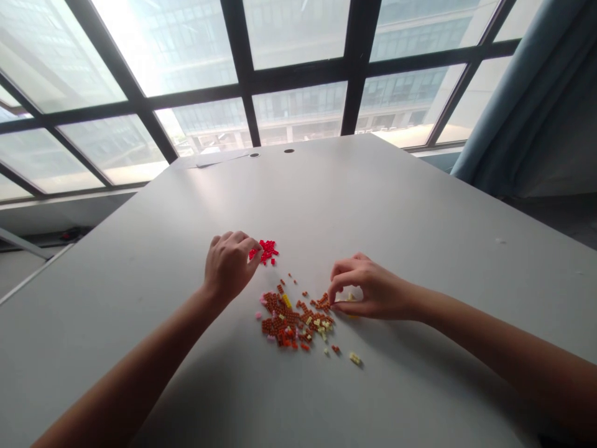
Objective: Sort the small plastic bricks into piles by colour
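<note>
My left hand (229,264) curls over the edge of a small heap of tiny bright red plastic bricks (267,251), its fingertips among the nearest pieces. Closer to me lies a loose spread of tiny orange-brown bricks (289,323), mixed with some pink and pale yellow ones. The fingertips of my right hand (368,289) rest at that spread's right edge, on or beside the orange-brown pieces. A pale yellow brick (355,358) lies apart, below my right hand. Whether either hand grips a brick is hidden by the fingers.
All this lies on a large light grey table (373,205) with two round cable holes (289,150) near its far edge. Paper (209,159) lies at the far left corner. Behind stand dark-framed windows (298,81) and a blue curtain (527,106).
</note>
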The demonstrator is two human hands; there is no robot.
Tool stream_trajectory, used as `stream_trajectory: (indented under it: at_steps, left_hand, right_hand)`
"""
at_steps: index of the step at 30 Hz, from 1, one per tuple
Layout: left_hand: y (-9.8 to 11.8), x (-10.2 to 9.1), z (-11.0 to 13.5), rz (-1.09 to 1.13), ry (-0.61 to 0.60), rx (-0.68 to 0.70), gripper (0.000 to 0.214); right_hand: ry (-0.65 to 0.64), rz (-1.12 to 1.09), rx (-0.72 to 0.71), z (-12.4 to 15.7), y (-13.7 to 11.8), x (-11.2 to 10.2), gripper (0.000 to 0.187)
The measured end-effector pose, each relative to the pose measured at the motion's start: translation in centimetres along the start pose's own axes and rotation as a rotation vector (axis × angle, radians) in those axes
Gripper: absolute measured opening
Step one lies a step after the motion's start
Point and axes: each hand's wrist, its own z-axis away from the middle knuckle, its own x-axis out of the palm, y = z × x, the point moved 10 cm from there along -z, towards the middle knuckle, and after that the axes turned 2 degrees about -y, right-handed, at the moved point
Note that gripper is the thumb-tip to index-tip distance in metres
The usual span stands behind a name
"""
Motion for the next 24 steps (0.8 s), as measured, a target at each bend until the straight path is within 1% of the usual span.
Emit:
stream_trajectory:
  at_steps: [6,9,12,17,20,24]
  left_hand:
    - [0.0,-1.0,1.9,0.014,0.063,0.047,0.012]
    - [-0.1,-1.3,2.7,0.050,0.093,0.048,0.014]
    - [0.0,-1.5,3.4,0.097,0.139,0.050,0.014]
    - [0.0,-1.1,3.9,0.155,0.185,0.066,0.014]
    - [-0.6,-1.2,4.0,0.185,0.212,0.038,0.014]
    - [-1.2,-1.1,4.1,0.212,0.216,0.005,0.014]
  right_hand:
    - [-0.078,0.045,0.021,0.0,-0.1,0.6,0.010]
    - [-0.071,0.074,0.038,0.0,0.0,0.4,0.005]
    - [-0.064,0.108,0.051,0.1,0.2,0.3,0.007]
    - [-0.056,0.136,0.050,0.3,0.4,0.3,0.009]
    - [-0.053,0.140,0.072,0.6,0.8,0.3,0.011]
    - [-0.055,0.138,0.096,1.0,1.1,0.5,0.014]
